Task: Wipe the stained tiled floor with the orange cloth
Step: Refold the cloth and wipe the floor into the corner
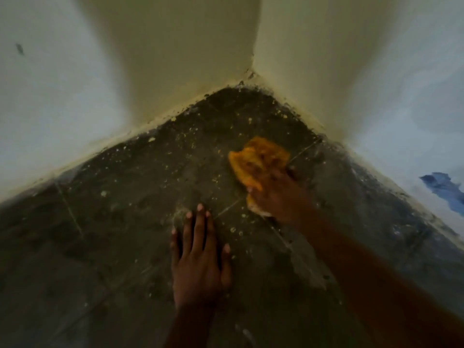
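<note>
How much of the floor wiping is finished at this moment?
Nothing looks finished: pale specks still cover the dark tiled floor up to the wall corner. In hand: the right hand presses the crumpled orange cloth on the floor; the left hand rests flat. Left: nearly everything.

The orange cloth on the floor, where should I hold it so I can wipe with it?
Probably hold the orange cloth from above at its near edge, as the right hand does now. It lies bunched and flat on the tiled floor, so a palm pressing down with fingers curled over the edge should keep it from slipping.
</note>
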The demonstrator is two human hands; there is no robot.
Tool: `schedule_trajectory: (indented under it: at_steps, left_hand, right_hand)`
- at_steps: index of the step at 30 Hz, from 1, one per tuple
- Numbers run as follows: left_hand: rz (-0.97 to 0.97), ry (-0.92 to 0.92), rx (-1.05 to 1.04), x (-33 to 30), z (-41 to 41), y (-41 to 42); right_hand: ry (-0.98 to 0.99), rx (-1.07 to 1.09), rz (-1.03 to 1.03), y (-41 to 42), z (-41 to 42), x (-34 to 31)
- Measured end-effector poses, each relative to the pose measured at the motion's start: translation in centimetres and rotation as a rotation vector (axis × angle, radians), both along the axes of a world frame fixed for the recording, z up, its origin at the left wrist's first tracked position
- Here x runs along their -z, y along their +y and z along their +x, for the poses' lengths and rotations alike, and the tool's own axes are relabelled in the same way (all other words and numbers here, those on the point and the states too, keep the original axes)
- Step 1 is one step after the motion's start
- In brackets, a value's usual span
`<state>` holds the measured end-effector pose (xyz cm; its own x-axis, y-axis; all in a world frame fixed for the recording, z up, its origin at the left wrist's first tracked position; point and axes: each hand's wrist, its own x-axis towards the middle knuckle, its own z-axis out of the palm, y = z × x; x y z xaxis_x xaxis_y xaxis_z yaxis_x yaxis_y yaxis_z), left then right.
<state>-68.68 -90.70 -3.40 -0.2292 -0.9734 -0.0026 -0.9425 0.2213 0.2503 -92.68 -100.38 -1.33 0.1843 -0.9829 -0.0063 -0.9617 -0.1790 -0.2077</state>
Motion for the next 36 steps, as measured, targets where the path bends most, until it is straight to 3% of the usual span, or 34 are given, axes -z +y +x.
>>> schedule_trajectory:
  at_steps: [2,4,6,9,12,15,17,20,23,26,29,36]
  left_hand:
    - [0.006,-0.005,-0.008,0.3,0.1,0.0]
    - [0.019,-0.003,-0.001,0.3,0.0,0.0]
    - [0.001,0.009,-0.007,0.4,0.0,0.0]
    - [0.006,0.009,-0.011,0.0,0.0,-0.1]
    - [0.021,0.006,-0.019,-0.3,-0.1,0.0]
    - [0.027,0.008,-0.015,-0.1,0.1,0.1]
    - [0.027,0.007,-0.021,-0.1,-0.1,0.0]
    - [0.039,-0.004,-0.050,-0.5,-0.3,-0.1]
    - [0.022,0.008,-0.068,-0.6,-0.2,-0.2]
    - [0.017,-0.008,-0.047,-0.5,0.0,-0.2]
    - [0.004,0.002,-0.044,-0.3,0.3,0.0]
    - [-0.024,-0.022,-0.090,-0.1,0.0,0.0]
  right_hand:
    - [0.138,0.047,-0.112,-1.4,-3.7,0.4]
    - [0.032,0.403,-0.078,-5.2,-4.7,0.1]
    - [-0.097,0.583,0.051,-9.1,-3.4,0.2]
    - [-0.002,0.355,0.009,-7.2,1.7,0.3]
    - [0.034,0.138,-0.007,4.6,4.9,0.7]
    - [0.040,0.076,-0.118,9.9,-0.4,0.5]
    - [0.108,0.280,-0.075,6.4,-6.5,0.5]
    - [-0.005,0.713,0.062,-0.2,-11.2,-0.4]
    - [-0.029,0.529,0.135,1.4,-8.6,-0.5]
    - [0.060,0.324,0.013,11.4,-4.3,0.5]
    - [0.021,0.355,0.005,17.6,-3.7,1.0]
    - [0.032,0.599,-0.113,11.8,-4.8,2.4]
